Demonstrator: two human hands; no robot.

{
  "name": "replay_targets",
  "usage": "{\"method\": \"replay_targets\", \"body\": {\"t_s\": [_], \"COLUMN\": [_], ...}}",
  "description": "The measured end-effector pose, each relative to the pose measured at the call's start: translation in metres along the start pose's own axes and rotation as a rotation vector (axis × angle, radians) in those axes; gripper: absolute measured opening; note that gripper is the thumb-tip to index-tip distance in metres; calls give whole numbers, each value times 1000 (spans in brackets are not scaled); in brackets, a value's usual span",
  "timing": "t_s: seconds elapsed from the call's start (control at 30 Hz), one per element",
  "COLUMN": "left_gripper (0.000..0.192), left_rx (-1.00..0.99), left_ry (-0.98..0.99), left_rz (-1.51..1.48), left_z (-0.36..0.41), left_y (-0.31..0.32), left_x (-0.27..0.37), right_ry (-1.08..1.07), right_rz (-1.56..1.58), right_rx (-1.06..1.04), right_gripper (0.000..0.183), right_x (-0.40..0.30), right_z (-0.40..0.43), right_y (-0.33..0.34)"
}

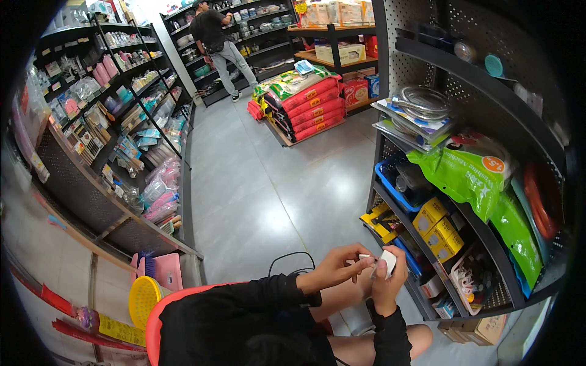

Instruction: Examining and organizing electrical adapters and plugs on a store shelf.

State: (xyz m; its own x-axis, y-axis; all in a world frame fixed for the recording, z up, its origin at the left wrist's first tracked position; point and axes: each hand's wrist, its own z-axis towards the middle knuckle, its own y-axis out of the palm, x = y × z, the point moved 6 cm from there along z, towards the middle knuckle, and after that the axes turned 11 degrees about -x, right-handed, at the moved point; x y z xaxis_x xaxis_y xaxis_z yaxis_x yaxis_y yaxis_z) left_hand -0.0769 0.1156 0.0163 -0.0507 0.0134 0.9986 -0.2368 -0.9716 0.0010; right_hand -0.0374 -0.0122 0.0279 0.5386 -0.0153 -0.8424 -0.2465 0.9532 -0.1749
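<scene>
My right hand grips a small white box-like object, tilted up between thumb and fingers. Close beside it, my left hand pinches a smaller flat white piece between thumb and fingertips. The two hands nearly meet above my bare knees, both in black sleeves. At this size I cannot tell exactly what the white things are, nor whether they are joined. Behind my left wrist a black cable loops over the grey tiled floor.
Right of my hands stands a black perforated shelf unit with yellow boxes, a blue basket and a green hose bag. Stacked red sacks sit ahead. A person stands at the far shelves. A pink dustpan lies left.
</scene>
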Motion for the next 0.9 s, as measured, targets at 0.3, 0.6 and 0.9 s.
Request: {"method": "replay_targets", "body": {"t_s": [0.3, 0.6, 0.9], "left_gripper": [24, 22, 16], "left_rx": [-102, -85, 101], "left_ry": [-127, -59, 66], "left_rz": [-184, -207, 113], "left_z": [3, -21, -93], "left_y": [6, -1, -63], "left_x": [-4, -10, 23], "right_ry": [2, 81, 166], "right_rz": [-32, 31, 71], "right_rx": [-28, -135, -118], "right_gripper": [32, 37, 45], "right_x": [2, 10, -22], "right_z": [-6, -16, -47], "right_y": [-9, 17, 106]}}
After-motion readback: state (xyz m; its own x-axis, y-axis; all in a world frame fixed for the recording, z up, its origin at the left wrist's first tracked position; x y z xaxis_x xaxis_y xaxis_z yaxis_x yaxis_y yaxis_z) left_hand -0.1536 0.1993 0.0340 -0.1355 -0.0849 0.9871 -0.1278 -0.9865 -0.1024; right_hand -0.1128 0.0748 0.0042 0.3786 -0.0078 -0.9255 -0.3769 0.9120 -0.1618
